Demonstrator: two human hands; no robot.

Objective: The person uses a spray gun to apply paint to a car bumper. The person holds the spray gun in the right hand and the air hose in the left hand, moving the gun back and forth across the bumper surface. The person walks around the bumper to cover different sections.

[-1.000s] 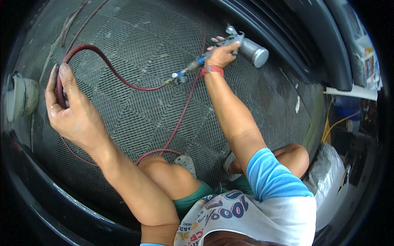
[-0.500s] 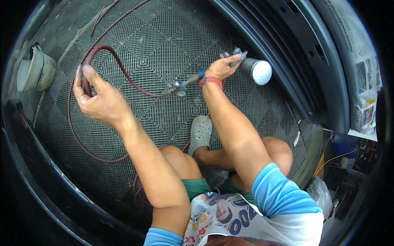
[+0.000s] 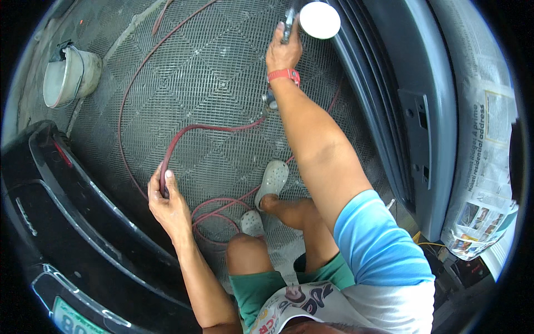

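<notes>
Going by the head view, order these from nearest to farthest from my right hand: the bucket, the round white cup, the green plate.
From your right hand:
1. Round white cup, just to its right.
2. Bucket, off to the left.
3. Green plate, at lower left.

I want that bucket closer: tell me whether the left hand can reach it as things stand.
Probably not without leaning: the bucket stands well beyond the left hand, which holds the red hose. Otherwise the way looks free; only a hose strand crosses the mat between.
</notes>
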